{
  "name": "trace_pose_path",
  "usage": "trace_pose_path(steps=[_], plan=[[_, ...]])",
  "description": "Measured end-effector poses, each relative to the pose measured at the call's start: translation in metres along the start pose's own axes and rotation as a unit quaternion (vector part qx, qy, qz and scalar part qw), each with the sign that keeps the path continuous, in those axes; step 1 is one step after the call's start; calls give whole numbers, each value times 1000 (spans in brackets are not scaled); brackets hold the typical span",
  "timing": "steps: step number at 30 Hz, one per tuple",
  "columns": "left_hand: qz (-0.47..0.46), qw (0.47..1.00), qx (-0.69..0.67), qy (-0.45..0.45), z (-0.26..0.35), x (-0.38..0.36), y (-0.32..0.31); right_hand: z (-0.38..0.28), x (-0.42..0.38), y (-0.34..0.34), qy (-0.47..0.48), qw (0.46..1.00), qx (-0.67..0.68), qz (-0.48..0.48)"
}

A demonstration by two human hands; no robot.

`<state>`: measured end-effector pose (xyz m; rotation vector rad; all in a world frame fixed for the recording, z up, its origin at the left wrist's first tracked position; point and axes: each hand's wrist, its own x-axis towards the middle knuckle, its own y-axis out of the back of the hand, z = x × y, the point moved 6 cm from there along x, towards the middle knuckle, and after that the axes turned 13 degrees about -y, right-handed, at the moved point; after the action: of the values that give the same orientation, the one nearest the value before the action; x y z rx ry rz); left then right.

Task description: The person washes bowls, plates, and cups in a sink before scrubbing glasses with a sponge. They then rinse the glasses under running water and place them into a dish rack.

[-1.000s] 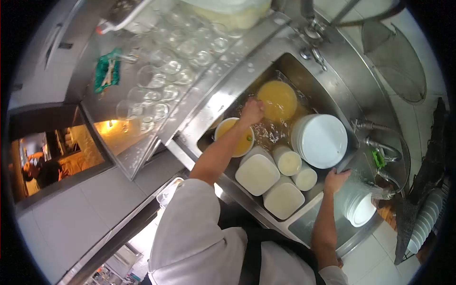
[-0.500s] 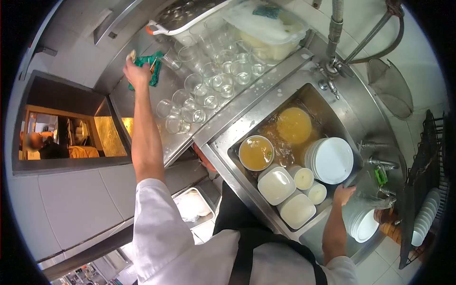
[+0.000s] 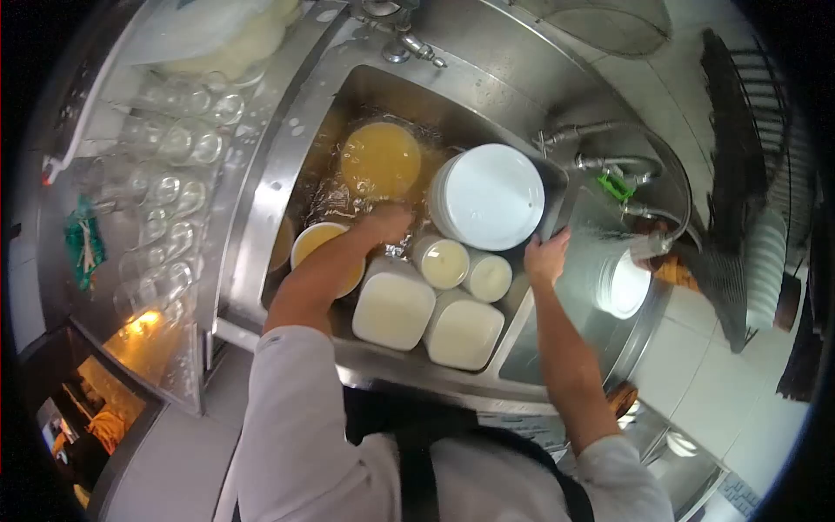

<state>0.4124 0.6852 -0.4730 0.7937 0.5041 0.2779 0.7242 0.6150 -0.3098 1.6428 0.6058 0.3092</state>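
My left hand [image 3: 389, 224] reaches into the brownish water of the sink [image 3: 348, 83], between the yellow round dish [image 3: 381, 159] and the small round containers [image 3: 444, 264]. Its fingers are hidden in the water. My right hand [image 3: 546, 257] rests at the divider between the two basins, just below the stack of white plates [image 3: 494, 197]; what its fingers hold, if anything, is unclear. Two square white containers [image 3: 393, 311] stand near the front edge. A bowl of yellowish liquid [image 3: 318, 248] is partly behind my left forearm.
Several upturned glasses [image 3: 178, 239] and a green cloth [image 3: 83, 244] lie on the left counter. More white plates [image 3: 628, 284] stand in the right basin near the running spray [image 3: 651, 247]. Faucets [image 3: 617, 165] and a dark rack [image 3: 726, 191] are at the right.
My left hand has moved from the green cloth on the counter into the sink water. The view has turned and shifted toward the sink. My right hand remains near the divider.
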Motion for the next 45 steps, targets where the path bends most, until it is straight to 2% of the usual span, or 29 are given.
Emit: trace_pose_path(steps=[2,5,6,8,19,45], plan=[[-11,996,58,-64,-28,33,-69,3,3,-5,13,1000,-3,13],[-74,994,80,-15,-42,53,-96,3,6,-7,37,999,15,14],[-69,996,30,39,-63,65,-123,4,8,-8,44,999,16,18],[22,997,-8,69,-57,60,-115,9,12,-13,55,998,18,26],[-4,993,-30,116,-86,62,-131,18,18,-20,52,997,60,16],[-25,988,-53,145,-84,68,-151,11,18,-14,17,997,74,-12]])
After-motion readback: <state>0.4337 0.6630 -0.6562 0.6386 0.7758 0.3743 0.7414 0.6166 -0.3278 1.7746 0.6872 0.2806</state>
